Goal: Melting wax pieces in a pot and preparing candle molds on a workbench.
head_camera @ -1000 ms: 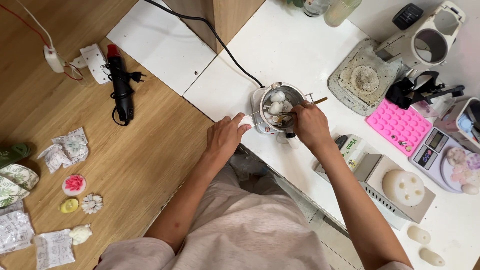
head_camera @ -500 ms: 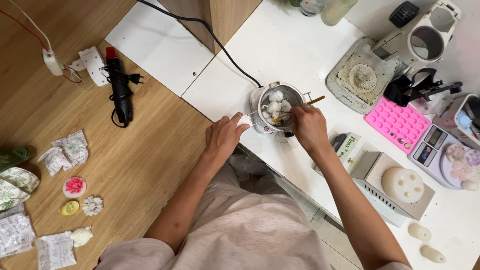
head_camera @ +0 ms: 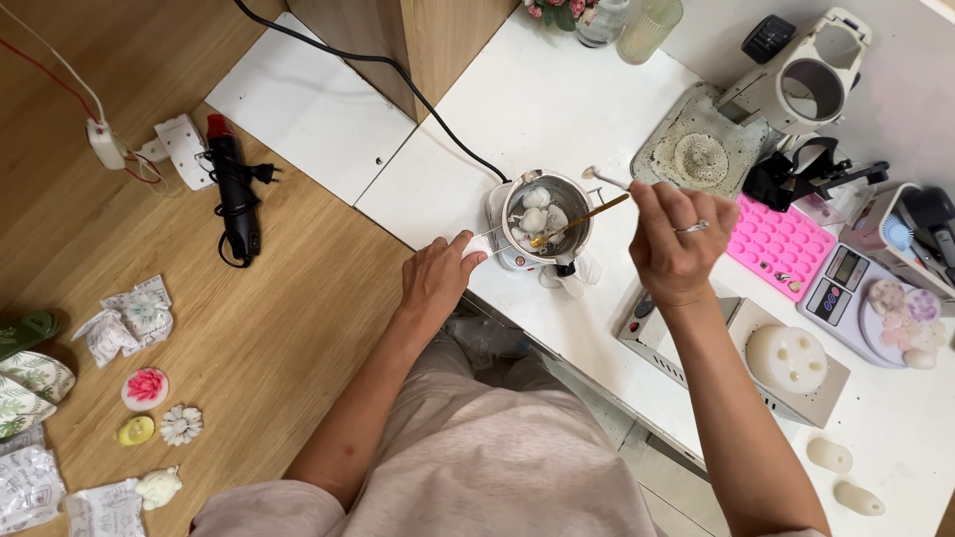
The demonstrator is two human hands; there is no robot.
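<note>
Overhead view of our two hands at a small metal melting pot [head_camera: 545, 217] on a white worktop [head_camera: 557, 99]. Our left hand [head_camera: 435, 279] rests just left of the pot, its fingers closed narrowly on the white-tipped wire handle [head_camera: 484, 242] to steady it. Our right hand [head_camera: 674, 242], which a second ago was down at the pot's rim, has lifted up and away to the right; it now hangs above the worktop, pinching a thin white-headed stick [head_camera: 604, 178] between thumb and fingers. A gold-coloured spoon [head_camera: 580, 219] lies propped across the pot, its bowl among the white lumps [head_camera: 535, 209] inside. We judge from this that the stirring or picking stroke has paused and the contents stay in the pot, which sits between the two hands. Beyond the right hand stand a pink silicone mould [head_camera: 779, 245], a small scale [head_camera: 841, 285], a crusted square plate [head_camera: 688, 151] and a white domed mould [head_camera: 786, 358] on a grey box. A black cable [head_camera: 398, 70] runs away from the pot. Left of the left hand, on the wooden floor [head_camera: 269, 318], lie a black heat tool [head_camera: 237, 194], wrapped packets and small flower-shaped pieces [head_camera: 147, 388].
</note>
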